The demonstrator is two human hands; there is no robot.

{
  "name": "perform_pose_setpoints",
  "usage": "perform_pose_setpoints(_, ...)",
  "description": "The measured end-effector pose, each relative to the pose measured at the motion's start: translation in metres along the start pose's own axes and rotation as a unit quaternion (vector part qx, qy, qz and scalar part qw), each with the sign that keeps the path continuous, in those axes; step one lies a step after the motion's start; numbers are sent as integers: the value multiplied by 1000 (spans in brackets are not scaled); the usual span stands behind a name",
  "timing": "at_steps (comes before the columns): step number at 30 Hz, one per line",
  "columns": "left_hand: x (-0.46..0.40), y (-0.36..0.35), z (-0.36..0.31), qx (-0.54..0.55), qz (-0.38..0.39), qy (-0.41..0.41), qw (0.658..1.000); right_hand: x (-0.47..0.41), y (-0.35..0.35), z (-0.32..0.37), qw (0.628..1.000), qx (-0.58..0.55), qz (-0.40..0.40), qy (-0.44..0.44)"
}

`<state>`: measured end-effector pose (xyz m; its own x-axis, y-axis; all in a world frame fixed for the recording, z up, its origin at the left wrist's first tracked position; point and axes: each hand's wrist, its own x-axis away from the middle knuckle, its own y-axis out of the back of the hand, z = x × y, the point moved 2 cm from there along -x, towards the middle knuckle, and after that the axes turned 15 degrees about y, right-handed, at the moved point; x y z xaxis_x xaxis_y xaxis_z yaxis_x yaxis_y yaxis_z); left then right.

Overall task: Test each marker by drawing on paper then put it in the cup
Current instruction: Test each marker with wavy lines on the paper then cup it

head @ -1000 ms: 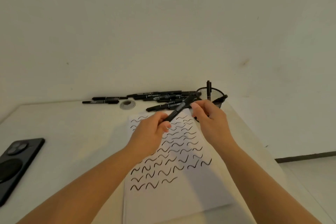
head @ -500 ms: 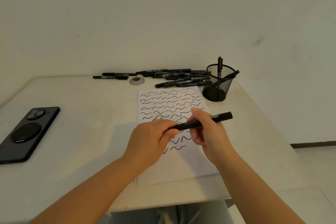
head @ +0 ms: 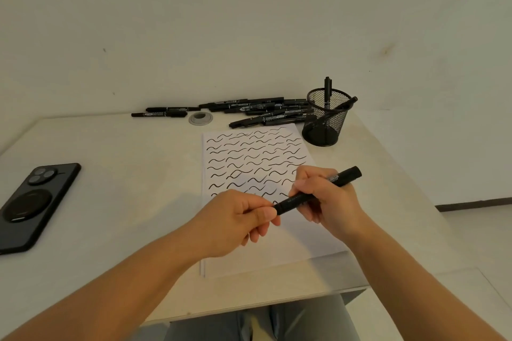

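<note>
Plain off-white wall [head: 249,22] with faint marks, pale table [head: 110,174] set against it, light floor [head: 476,230] and dark baseboard [head: 471,206] at right.

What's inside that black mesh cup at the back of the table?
Two black markers stand inside the mesh cup: one upright marker and one leaning marker resting on the right rim. Their lower ends show only dimly through the mesh, so anything lying on the bottom cannot be made out.

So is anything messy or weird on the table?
Nothing is spilled or broken. The spare markers lie in a loose jumble along the back edge, and one marker in the cup leans out over the rim. Both hands hold one marker above the paper, as expected.
</note>
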<state>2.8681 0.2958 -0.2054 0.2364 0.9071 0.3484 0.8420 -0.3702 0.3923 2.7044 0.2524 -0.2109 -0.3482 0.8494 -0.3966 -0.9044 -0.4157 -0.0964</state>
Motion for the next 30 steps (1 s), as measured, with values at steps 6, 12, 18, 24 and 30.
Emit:
perform_pose_setpoints(6, -6, 3, 9, 46, 122, 59, 990, 1, 14, -1, 998, -28, -40, 28)
perform_pose_setpoints(12, -16, 47, 23, 75, -99, 55, 991, 3, 45, 11, 989, 108, -93, 27)
perform_pose_setpoints(18, -34, 20, 28, -166, -237, -2, 957, 13, 14, -18, 981, 164, -103, -25)
perform_pose_setpoints(24, -37, 16, 36, -128, -251, -9, 959, 21, 12, -27, 954, 277, -113, -30)
perform_pose_setpoints(30, -38, 17, 39, -109, -246, -8, 963, 20, 8, -28, 948, 309, -77, -27)
